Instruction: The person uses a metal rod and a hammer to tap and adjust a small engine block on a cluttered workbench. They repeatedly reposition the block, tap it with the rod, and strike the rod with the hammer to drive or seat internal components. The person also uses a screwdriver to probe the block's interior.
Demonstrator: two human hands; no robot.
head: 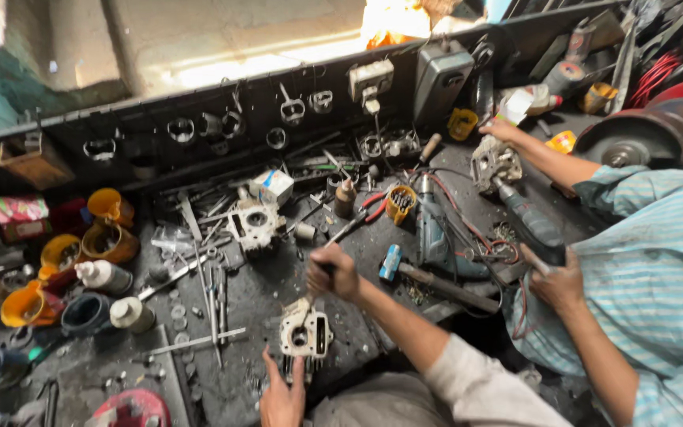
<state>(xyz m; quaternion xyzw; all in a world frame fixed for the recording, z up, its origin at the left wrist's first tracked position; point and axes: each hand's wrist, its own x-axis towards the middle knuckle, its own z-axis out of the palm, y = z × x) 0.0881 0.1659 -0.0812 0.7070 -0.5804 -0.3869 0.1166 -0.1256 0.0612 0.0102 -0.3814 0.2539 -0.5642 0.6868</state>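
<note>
Metal engine part [305,335] on worktop [262,296], likely heavy, rigid, greasy; steadied from below by left hand [282,395], fingers open against it. Right hand [332,273] closed around tool handle above.

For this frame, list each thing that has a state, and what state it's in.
left hand: steadying the engine part from below.
right hand: closed on a tool handle above it.
hammer: lying flat.
power drill: gripped by a co-worker's hand.
orange cups: upright.
</note>
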